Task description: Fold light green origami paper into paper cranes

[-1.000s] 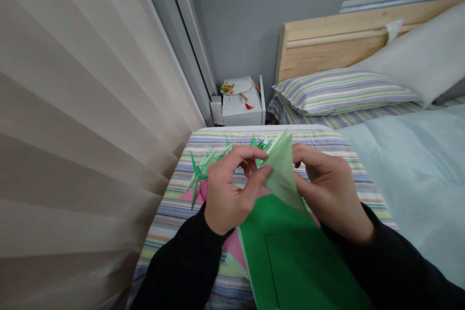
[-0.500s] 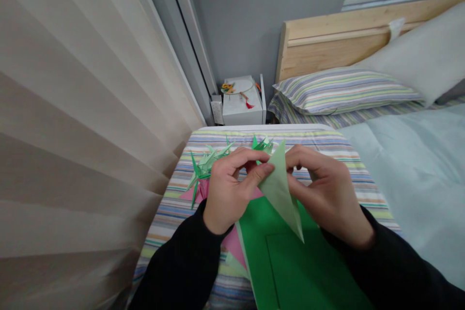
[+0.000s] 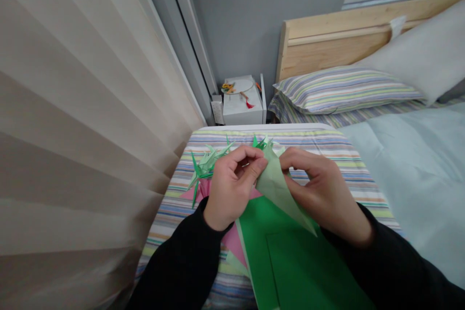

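Observation:
A folded sheet of pale green origami paper (image 3: pixel 279 186) is held up between my two hands, its long point slanting down to the right. My left hand (image 3: pixel 236 186) pinches its left edge between thumb and fingers. On the other side, my right hand (image 3: pixel 319 189) has its thumb and forefinger closed on the paper's right part; the fingertips are partly hidden behind it. Beneath lies a large dark green board or folder (image 3: pixel 298 266). Folded green paper cranes (image 3: pixel 209 162) rest left of my left hand, and more green folded paper (image 3: pixel 259 143) sits behind the held sheet.
A striped cloth (image 3: pixel 174 218) covers the small table. Pink paper (image 3: pixel 235 247) sticks out from under the green board. Beyond stands a white bedside cabinet (image 3: pixel 241 114) with a hoop and tasselled item on top. A pleated curtain (image 3: pixel 90 131) is at left, a bed (image 3: pixel 407 155) at right.
The pale green paper has turned and tilted, its upper tip lower and its bottom point swung to the right. Both hands have shifted slightly left, still gripping it.

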### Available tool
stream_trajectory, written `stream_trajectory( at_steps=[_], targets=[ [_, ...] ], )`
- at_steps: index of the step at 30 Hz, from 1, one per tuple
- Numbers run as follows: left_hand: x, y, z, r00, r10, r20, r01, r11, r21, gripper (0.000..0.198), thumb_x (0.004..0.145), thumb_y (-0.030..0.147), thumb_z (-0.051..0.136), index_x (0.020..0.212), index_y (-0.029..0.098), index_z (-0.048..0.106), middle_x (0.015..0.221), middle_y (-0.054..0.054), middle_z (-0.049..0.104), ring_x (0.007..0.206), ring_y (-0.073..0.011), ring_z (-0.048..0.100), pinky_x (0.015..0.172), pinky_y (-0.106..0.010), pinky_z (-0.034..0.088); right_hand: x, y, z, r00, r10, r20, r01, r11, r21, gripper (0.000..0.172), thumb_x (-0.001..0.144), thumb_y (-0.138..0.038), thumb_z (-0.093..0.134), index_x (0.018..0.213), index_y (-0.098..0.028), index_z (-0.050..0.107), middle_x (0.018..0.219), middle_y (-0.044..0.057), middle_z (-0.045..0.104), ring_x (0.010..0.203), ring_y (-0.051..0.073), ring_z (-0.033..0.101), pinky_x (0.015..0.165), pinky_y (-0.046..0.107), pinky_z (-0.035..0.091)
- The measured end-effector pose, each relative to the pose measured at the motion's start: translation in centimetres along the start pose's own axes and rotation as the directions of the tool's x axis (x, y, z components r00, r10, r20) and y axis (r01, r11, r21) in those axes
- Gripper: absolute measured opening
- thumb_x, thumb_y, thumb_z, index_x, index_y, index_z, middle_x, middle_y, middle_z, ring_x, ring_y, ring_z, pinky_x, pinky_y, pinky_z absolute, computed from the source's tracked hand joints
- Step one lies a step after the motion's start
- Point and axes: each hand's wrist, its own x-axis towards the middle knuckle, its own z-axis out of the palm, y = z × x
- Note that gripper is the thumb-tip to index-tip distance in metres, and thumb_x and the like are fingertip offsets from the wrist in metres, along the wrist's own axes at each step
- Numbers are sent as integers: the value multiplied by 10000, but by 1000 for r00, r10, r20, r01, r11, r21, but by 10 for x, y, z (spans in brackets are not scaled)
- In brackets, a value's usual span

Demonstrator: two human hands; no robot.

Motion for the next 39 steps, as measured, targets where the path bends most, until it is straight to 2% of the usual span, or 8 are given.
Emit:
stream_trajectory(
  at_steps=[5,9,13,18,22,26,31,39],
  targets=[
    [1,-3,-1,997,72,-30,-69,993,91,154,929,263,670,809,194,602,660,28,526,540,-95,438,483,-229,363,1,-1,-4,999,34,23,-35,999,27,215,992,-246,601,797,-194,677,766,15,680,742,150,603,697,291,461],
    [-1,-1,0,988,154,-28,-145,967,208,137,958,240,619,831,196,593,712,10,562,585,-107,494,515,-238,386,3,-1,-6,998,51,47,-53,998,43,113,939,-272,704,851,-203,712,813,25,715,787,173,646,730,305,493],
    [-4,2,-1,977,211,20,-209,945,250,135,959,236,607,831,193,610,751,-4,591,607,-113,529,537,-247,413,3,2,-6,996,30,79,-31,999,7,113,889,-272,769,823,-206,705,805,18,702,772,176,650,716,313,500],
    [-5,6,-4,951,273,146,-301,924,235,138,969,278,589,893,186,658,783,-33,616,671,-144,582,581,-273,466,0,7,-4,996,-85,18,87,984,-156,128,892,-162,732,789,-209,673,772,9,679,775,184,624,722,347,435],
    [-3,4,-1,929,353,117,-371,888,272,68,895,238,718,898,180,682,801,-16,632,659,-123,576,585,-256,473,-2,9,-2,988,-157,8,153,945,-290,128,906,-129,698,801,-201,688,786,13,696,783,193,599,743,377,379],
    [-2,2,0,930,361,68,-364,883,295,63,913,168,685,852,187,683,805,-22,666,765,-150,635,650,-265,506,-3,8,-3,986,-164,10,159,932,-326,97,910,-161,718,828,-214,724,789,17,701,802,203,600,733,378,352],
    [-2,-1,-4,954,300,-4,-288,920,266,91,944,176,647,865,192,690,833,-22,677,740,-140,634,637,-265,488,-2,3,-5,986,-166,9,159,921,-356,106,901,-153,731,809,-207,734,794,16,685,806,198,585,743,379,319],
    [1,-3,-1,966,255,30,-254,930,267,135,861,169,760,745,172,691,731,3,659,692,-127,613,629,-248,473,-3,1,-3,986,-168,-5,152,907,-393,128,892,-108,704,788,-182,718,783,12,674,806,199,579,760,387,297]
  ],
)
